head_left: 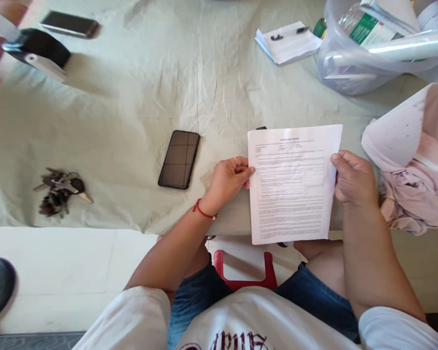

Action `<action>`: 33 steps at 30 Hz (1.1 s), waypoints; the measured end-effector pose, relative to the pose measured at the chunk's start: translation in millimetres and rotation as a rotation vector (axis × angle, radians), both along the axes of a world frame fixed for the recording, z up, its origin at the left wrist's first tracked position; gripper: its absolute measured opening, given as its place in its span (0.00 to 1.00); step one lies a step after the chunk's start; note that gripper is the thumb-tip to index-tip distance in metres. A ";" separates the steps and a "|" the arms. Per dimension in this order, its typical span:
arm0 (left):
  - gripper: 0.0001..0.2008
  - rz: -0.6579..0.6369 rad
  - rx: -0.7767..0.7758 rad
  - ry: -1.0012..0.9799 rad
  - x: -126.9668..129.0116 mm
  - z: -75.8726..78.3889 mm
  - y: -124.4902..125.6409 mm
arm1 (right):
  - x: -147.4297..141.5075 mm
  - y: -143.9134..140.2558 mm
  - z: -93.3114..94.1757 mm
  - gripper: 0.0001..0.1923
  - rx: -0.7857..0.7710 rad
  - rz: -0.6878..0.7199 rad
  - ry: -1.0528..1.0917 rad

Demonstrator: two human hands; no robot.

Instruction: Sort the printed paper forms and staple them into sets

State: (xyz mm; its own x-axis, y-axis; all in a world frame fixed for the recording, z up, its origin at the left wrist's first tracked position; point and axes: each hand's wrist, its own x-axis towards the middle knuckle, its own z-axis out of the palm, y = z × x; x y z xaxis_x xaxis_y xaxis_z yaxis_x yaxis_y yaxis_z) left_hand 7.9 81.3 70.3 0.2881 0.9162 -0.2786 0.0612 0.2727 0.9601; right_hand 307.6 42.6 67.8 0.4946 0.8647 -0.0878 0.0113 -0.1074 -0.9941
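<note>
1. Fingers of both hands are clamped on one printed sheet point(294, 182). The left hand point(228, 179) pinches the sheet's left edge, thumb on top, other fingers curled behind; a ring shows on one finger and a red cord sits at the wrist.
2. The right hand point(352, 177) grips the right edge, thumb tip over the printed face, other fingers folded behind the paper.
3. The sheet is held face up and roughly flat over the near edge of the table point(138, 102), its lower part overhanging the person's lap. Print is too small to read apart from a heading line.
4. Left of the left hand, just beside it, a dark phone point(178, 159) lies screen up on the pale cloth.
5. Further left, near the table's near edge, lies a bunch of keys point(60, 190).
6. Far left: a second phone point(70, 24) and a dark box-like device point(36, 51), blurred.
7. Far centre-right: a notepad point(289, 43) with a pen point(289, 33) on top.
8. Far right: a clear plastic tub point(345, 73) holding bottles and tubes; contents partly cut off.
9. Right of the right hand: a pink cloth bundle point(414, 194) with a white cone-shaped item on it.
10. Below the sheet, between the knees, a red stool point(245, 272) edge shows.
</note>
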 end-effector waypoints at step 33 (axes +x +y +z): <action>0.14 0.125 -0.073 -0.013 6.7 -2.7 0.8 | 11.2 -10.8 0.1 0.23 -0.253 0.234 0.146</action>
